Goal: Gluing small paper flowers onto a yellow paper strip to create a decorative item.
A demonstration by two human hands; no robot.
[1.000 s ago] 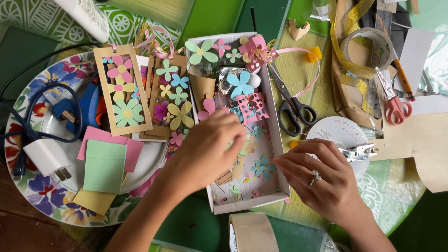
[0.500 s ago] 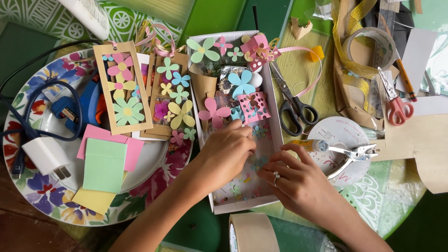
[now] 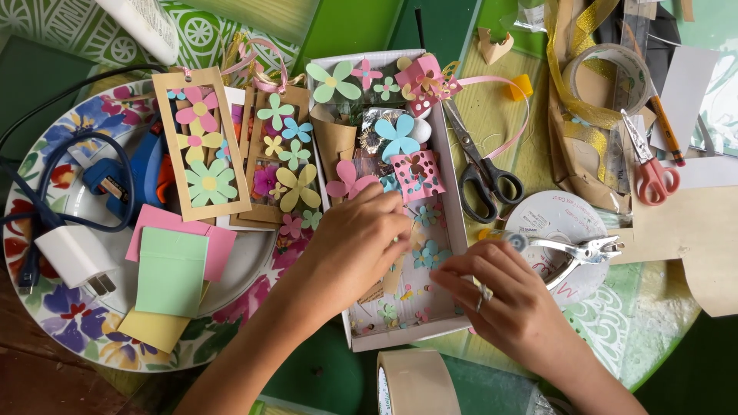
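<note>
Both hands work inside a shallow white box [image 3: 460,230] that lies in the middle of the cluttered worktop [image 3: 492,115]. The left hand [image 3: 355,247] reaches in from below with its fingers [image 3: 392,219] curled together over the box's middle, tips bent down among the loose paper flowers [image 3: 427,253]; whether they pinch 1 of the flowers cannot be told, because the knuckles hide the tips. The right hand [image 3: 507,303] (a ring shows on 1 finger) rests at the box's right rim, its fingers [image 3: 461,278] drawn loosely together and pointing left into the box, touching or just above the small cut-outs on the box floor; what they grip, if anything, is hidden.

The box holds blue, pink and green paper flowers, a pink punched paper piece [image 3: 419,175] near its upper half, and scattered tiny scraps toward its lower end. Just right of the right hand a metal hole punch [image 3: 573,252] lies across a white disc [image 3: 557,230]. Black-handled scissors [image 3: 480,165] lie beside the box's right wall, and red-handled scissors [image 3: 649,165] lie farther right. Left of the box, 2 brown card frames [image 3: 204,146] filled with paper flowers rest on a flowered plate [image 3: 46,303], along with a blue glue gun [image 3: 131,173], a white plug [image 3: 73,257] and a stack of pink, green and yellow paper [image 3: 171,269]. A roll of tan tape [image 3: 415,380] sits below the box.
</note>
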